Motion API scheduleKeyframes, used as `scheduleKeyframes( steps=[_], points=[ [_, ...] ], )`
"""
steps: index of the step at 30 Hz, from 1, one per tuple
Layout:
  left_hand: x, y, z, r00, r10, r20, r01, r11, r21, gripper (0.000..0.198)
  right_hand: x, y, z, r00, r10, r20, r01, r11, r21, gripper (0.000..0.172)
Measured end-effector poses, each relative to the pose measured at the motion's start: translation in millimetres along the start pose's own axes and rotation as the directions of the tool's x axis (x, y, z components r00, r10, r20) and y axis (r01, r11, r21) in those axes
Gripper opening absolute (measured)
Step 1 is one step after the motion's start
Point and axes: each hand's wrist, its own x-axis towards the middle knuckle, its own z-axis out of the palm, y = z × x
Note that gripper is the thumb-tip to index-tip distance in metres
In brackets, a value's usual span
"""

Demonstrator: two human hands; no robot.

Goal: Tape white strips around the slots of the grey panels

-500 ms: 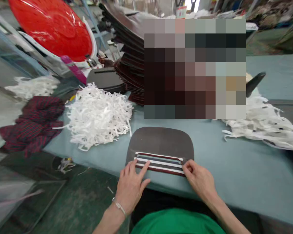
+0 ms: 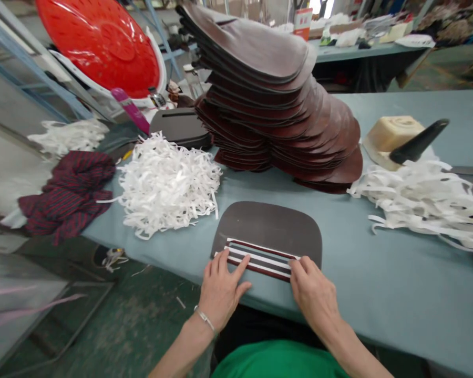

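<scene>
Head view, looking down on my hands at the near edge of the counter (image 2: 398, 299); my left hand (image 2: 220, 296) lies flat, its fingers (image 2: 224, 268) spread with the tips on the strips, while my right hand (image 2: 311, 294) has its fingers (image 2: 303, 268) bunched together at the far ends, though I cannot tell whether they pinch. Under them, a dark brown rounded panel (image 2: 266, 226) sits close to the counter edge, with parallel white and oxblood strips (image 2: 260, 261) across it.

Risks: a slip of either hand could skew the strips out of line; a nudge toward me could tip the panel over the edge; the leaning stack of oxblood panels (image 2: 279, 121) could slide if knocked, onto the heap of white strips (image 2: 165, 184).

Hard to make out: my fingers cover the strip ends; whether the strips are stuck down does not show; the white strip tangle (image 2: 425, 202) runs off the frame.
</scene>
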Motion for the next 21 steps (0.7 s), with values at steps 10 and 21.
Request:
scheduleKeyframes(
  steps=[10,21],
  points=[
    [35.6,-11.6,10.3,0.987,-0.06,-0.15,0.032,0.983,-0.179,0.034,32.2,-3.7,11.2,0.996,-0.09,0.015,0.087,0.987,0.132,0.022],
    [28.7,-23.7,15.9,0.964,-0.153,-0.217,0.043,0.896,-0.442,0.026,61.2,-8.8,-9.5,0.96,-0.16,0.23,0.193,0.973,-0.126,0.017]
  ],
)
